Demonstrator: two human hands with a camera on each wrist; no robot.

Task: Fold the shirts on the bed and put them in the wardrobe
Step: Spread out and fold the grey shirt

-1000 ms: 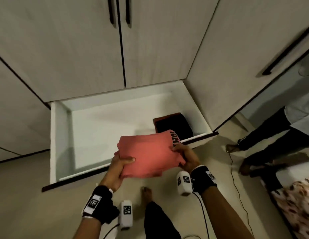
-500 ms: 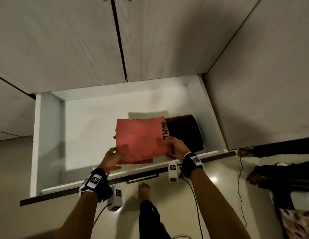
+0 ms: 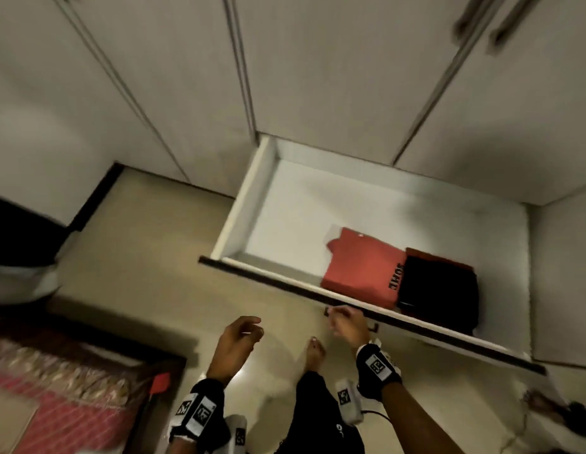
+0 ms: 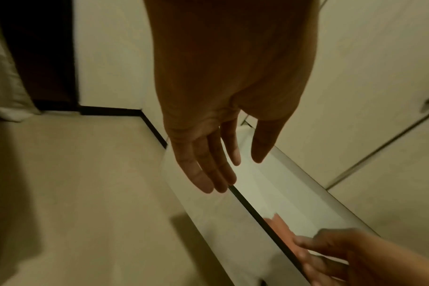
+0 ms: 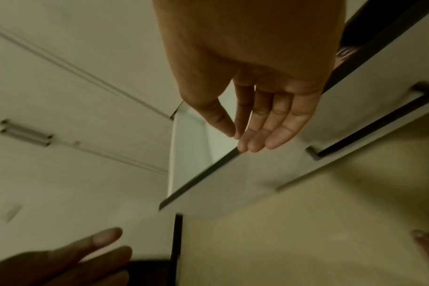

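Note:
The folded red shirt lies flat in the open white drawer of the wardrobe, right beside a folded black garment; a sliver of the red shirt shows in the left wrist view. My left hand hangs open and empty over the floor, in front of the drawer's left part, its fingers straight. My right hand is at the drawer's front panel, straight fingers at its top edge, just left of the dark bar handle. It holds nothing.
Closed wardrobe doors rise behind the drawer. A bed with a red patterned cover is at the lower left, and a small red object lies by it. My bare foot stands on the beige floor below the drawer front.
Both hands have let go of the red shirt, which now lies in the drawer beside the black garment. The hands have drawn back to the drawer front, and the head view has swung left.

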